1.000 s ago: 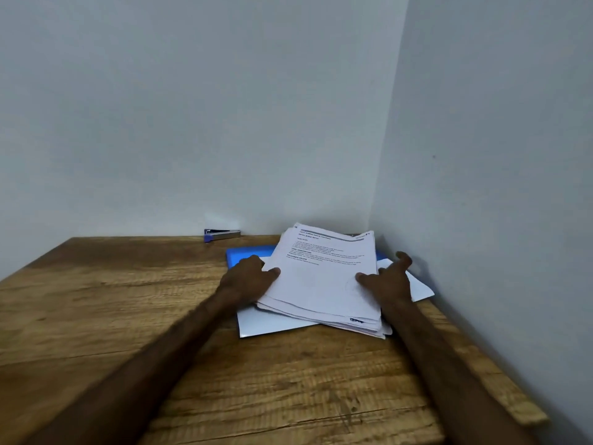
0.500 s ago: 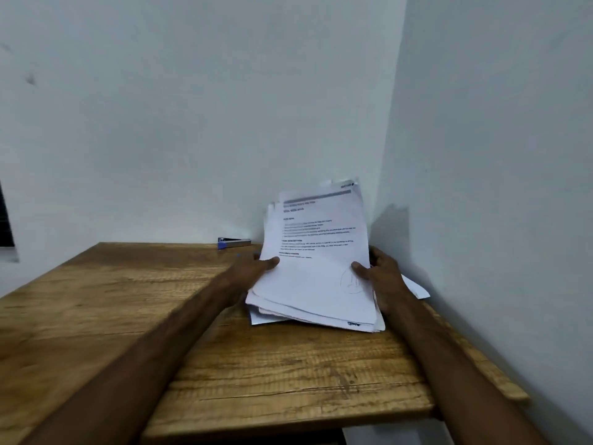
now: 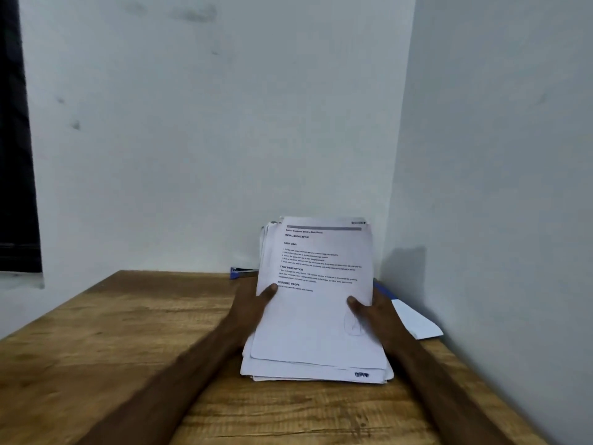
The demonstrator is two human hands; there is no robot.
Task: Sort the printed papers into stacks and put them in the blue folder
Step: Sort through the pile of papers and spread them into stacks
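Stack of printed white papers (image 3: 316, 303), held tilted with its printed face toward the viewer and its top edge raised against the far wall; the sheets are unevenly aligned, and their lower edges fan out near the tabletop. Whether the lowest sheets rest on the wood cannot be told. Left hand (image 3: 253, 303) grips the left edge of the stack, thumb laid across the front page beside the text, remaining fingers hidden behind the sheets. Right hand (image 3: 372, 313) grips the right edge in the same manner, thumb pressed on the blank lower half of the front page. Flat blue folder (image 3: 383, 292) shows only as a narrow strip just right of the right hand, lying on the table in the far right corner. Loose white paper sheet (image 3: 415, 319) lies flat just beyond that strip, toward the right wall. Small blue and silver stapler (image 3: 240, 272) sits at the far edge of the table, partly hidden behind the left edge of the stack. Brown wooden table (image 3: 128, 348) stands against pale white walls (image 3: 208, 139); dark window opening (image 3: 16, 155) at far left.
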